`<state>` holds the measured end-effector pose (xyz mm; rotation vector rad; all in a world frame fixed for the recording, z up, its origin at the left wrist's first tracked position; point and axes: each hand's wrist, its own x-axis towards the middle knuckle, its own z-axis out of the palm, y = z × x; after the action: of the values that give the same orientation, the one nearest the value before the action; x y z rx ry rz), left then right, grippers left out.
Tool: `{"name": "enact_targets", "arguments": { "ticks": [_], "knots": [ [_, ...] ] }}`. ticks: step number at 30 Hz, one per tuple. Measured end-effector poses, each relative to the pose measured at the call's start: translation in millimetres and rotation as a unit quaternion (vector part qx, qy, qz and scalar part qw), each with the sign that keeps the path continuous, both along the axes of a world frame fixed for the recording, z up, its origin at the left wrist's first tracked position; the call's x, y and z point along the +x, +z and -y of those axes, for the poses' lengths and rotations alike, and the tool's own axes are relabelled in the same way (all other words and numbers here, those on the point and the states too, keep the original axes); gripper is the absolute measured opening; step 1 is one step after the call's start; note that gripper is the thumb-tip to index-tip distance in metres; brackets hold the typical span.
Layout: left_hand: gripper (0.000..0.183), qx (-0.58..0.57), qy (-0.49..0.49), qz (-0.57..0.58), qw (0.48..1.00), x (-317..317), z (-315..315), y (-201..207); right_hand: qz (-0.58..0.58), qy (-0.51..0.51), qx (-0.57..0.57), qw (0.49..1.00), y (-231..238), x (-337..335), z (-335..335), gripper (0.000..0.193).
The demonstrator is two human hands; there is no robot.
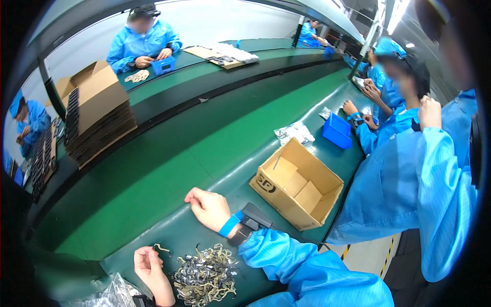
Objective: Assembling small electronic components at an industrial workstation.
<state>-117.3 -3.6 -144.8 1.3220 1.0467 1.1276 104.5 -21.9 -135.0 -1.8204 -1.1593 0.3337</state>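
Note:
My left hand is closed at the lower left, and a short beige and dark cable sticks out from its fingertips. Just right of it lies a loose pile of similar short cables, beige and black with small pale and dark ends. My right hand hovers farther forward, over the edge of the bench by the green conveyor belt. Its fingers are curled together, and whatever they may hold is hidden. A blue band and a dark strap circle that wrist.
An open cardboard box stands right of my right hand. Beyond it are clear plastic bags and a blue bin. Crumpled clear plastic lies at lower left. Co-workers in blue sit along both sides of the belt; stacked cardboard stands across it.

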Motion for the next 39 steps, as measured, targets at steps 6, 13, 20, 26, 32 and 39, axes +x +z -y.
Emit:
{"name": "enact_targets", "arguments": {
  "ticks": [6, 13, 20, 26, 32, 39],
  "knots": [
    [0.012, 0.024, -0.001, -0.022, 0.999, -1.1, -3.0, 5.9, 0.008, 0.009, 0.052, 0.999, -3.3, 0.6, -3.9, 0.013],
    [0.011, 0.038, -0.001, -0.022, 0.999, -1.6, -6.6, -3.5, -0.001, 0.019, 0.029, 0.999, -3.5, 2.4, -5.6, 0.013],
    [0.011, 0.019, -0.011, -0.048, 0.999, 0.5, 0.2, 19.8, -0.005, 0.02, 0.024, 0.999, -2.1, 2.9, -5.0, 0.012],
    [0.011, 0.025, -0.004, -0.039, 0.999, 2.7, 2.1, 23.7, 0.0, 0.015, 0.042, 0.999, -8.4, 1.6, -7.5, 0.012],
    [0.012, 0.046, -0.011, -0.044, 0.998, 7.4, 5.1, 27.6, 0.0, 0.019, 0.061, 0.998, -15.6, 5.0, -8.1, 0.009],
    [0.011, 0.066, -0.013, -0.041, 0.997, 5.3, 5.7, 31.8, 0.0, 0.016, 0.067, 0.998, -19.6, 2.2, -10.5, 0.01]
  ]
}}
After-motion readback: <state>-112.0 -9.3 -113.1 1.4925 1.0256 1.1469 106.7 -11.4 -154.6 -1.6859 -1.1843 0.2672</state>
